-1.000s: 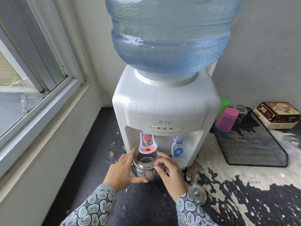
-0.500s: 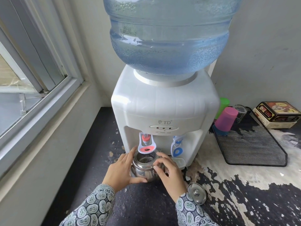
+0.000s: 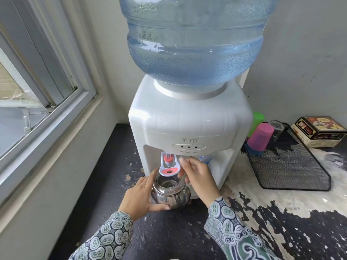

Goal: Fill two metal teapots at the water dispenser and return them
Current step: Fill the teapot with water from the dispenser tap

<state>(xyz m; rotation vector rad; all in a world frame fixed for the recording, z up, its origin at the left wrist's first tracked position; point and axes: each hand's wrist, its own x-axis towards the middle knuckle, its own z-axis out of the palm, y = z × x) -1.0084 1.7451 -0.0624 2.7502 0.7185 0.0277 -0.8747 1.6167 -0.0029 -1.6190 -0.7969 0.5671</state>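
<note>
Counter: L hand (image 3: 139,198) grips teapot (image 3: 170,194)

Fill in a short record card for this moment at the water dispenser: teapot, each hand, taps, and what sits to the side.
teapot: metal teapot, lid off, upright on the counter under the red tap
left hand: left hand cupped round the teapot's side
right hand: right hand raised beside the red tap, fingers loose, holding nothing visible
blue tap: mostly hidden behind the right hand
water flow: none visible
side items: pink cup, green cup, mesh tray
</note>
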